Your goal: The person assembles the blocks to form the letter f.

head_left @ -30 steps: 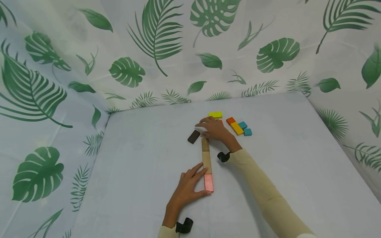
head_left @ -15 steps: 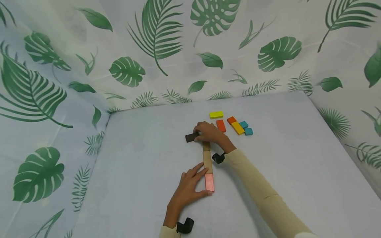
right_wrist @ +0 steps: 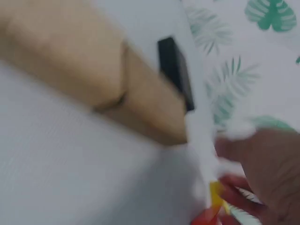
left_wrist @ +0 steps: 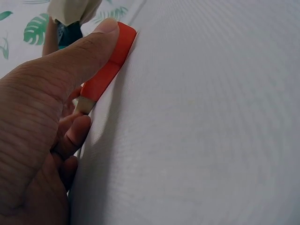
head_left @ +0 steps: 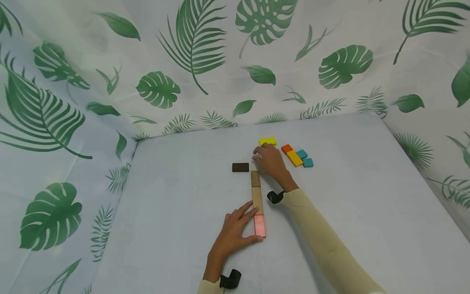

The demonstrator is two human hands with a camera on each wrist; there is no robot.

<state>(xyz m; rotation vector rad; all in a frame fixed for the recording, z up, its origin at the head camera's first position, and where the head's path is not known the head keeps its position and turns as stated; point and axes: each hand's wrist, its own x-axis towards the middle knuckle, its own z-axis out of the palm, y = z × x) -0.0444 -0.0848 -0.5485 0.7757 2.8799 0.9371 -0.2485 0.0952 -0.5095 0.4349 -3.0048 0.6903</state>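
Observation:
A straight row lies on the table: a pink block (head_left: 259, 226), a longer tan wooden block (head_left: 257, 200) and a darker wooden block (head_left: 255, 179) at the far end. My left hand (head_left: 230, 233) rests along its left side, thumb against the pink block's near end and fingertips at the tan block. In the left wrist view that thumb touches the end of the block, which looks red there. A dark brown block (head_left: 240, 167) lies crosswise, left of the row's far tip. My right hand (head_left: 271, 161) hovers beyond the row, fingers loosely bent; a red block (right_wrist: 205, 217) is near its fingertips.
Behind my right hand lies a yellow block (head_left: 268, 141). To its right sit an orange-red block (head_left: 286, 149), an amber block (head_left: 295, 159) and two blue blocks (head_left: 308, 163) close together. A leaf-printed cloth (head_left: 205, 61) encloses the white table (head_left: 165, 196).
My right hand has turned the dark brown block from slanted to crosswise, let it go and moved right, over the red block. My left hand has stayed in place.

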